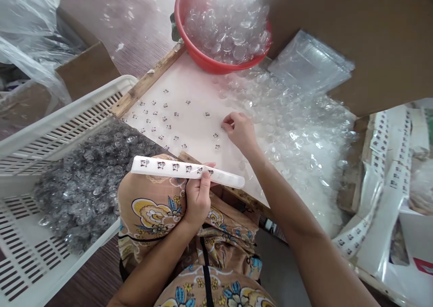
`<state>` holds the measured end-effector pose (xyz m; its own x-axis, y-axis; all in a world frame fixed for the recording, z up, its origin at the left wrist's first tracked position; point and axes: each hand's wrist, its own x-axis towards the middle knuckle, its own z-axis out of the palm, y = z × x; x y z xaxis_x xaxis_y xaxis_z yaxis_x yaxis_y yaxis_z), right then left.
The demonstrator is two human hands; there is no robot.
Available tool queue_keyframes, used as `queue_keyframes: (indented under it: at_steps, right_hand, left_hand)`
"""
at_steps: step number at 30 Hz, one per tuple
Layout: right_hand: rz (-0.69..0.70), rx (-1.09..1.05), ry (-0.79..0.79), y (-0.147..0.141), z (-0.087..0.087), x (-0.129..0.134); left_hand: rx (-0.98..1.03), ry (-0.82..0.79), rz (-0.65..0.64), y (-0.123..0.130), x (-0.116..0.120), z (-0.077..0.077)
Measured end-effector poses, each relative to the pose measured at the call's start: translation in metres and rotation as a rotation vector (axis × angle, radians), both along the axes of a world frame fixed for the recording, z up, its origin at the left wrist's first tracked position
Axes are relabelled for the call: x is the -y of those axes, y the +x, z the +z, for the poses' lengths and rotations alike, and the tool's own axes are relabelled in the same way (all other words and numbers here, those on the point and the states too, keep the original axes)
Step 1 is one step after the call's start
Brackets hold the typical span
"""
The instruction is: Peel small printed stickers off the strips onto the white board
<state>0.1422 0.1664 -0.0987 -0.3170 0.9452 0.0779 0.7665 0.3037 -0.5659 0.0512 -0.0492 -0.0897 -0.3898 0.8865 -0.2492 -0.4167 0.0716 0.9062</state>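
Observation:
My left hand holds a white strip of printed stickers over my lap, thumb on top, the strip lying roughly level. Over the white board my right hand has its fingertips pinched together; whatever is between them is too small to name. Small printed stickers lie scattered on the board, several at its left side and a few just left of my right hand. To the right of that hand spreads a wide layer of clear round plastic pieces.
A red basin of clear pieces stands at the board's far edge. At left sits a white slotted basket with dark-printed pieces. Plastic bags lie at the back right; more sticker strips hang at right. Wooden rails edge the board.

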Motion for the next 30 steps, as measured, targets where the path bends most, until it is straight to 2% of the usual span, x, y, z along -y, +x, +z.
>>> queue_keyframes:
  at_steps: [3,6,8,10,11,12,14,18,21,23,24,27,30]
  right_hand:
    - [-0.032,-0.045,-0.008,-0.003,0.009,0.010]
    - [-0.026,-0.135,0.003,0.002,0.032,0.035]
    - [0.100,-0.214,-0.067,0.009,0.049,0.060]
    - [0.344,-0.257,-0.184,0.015,0.062,0.086]
    - [0.420,-0.262,-0.209,0.018,0.066,0.097]
    - [0.454,-0.258,-0.205,0.019,0.067,0.108]
    - [0.435,-0.239,-0.132,0.020,0.066,0.123]
    - [0.426,-0.245,0.012,0.018,0.063,0.135]
    - [0.417,-0.392,-0.066,0.021,0.069,0.122]
    - [0.285,-0.513,-0.125,0.029,0.071,0.097]
    - [0.172,-0.555,-0.128,0.035,0.069,0.080]
    - [-0.155,-0.498,-0.141,0.052,0.053,0.025]
    - [-0.247,-0.383,-0.255,0.061,0.031,-0.013]
  left_hand:
    - [-0.004,-0.006,-0.010,-0.001,0.000,0.003]
    - [0.008,-0.004,-0.020,-0.002,0.000,0.006]
    - [0.022,0.006,-0.016,-0.001,0.000,0.007]
    - [0.050,0.022,-0.012,-0.001,-0.001,0.006]
    - [0.070,0.031,-0.018,0.000,-0.001,0.004]
    - [0.092,0.042,-0.028,0.000,-0.001,0.003]
    - [0.125,0.056,-0.053,0.001,-0.001,0.001]
    - [0.149,0.039,-0.057,0.001,-0.001,0.000]
    - [0.171,0.035,-0.039,0.001,0.000,0.001]
    - [0.169,0.022,-0.027,0.000,0.001,0.001]
    - [0.162,0.012,-0.025,0.000,0.001,0.000]
    - [0.140,-0.016,-0.027,-0.001,0.002,-0.001]
    - [0.119,-0.040,-0.018,-0.001,0.002,-0.003]
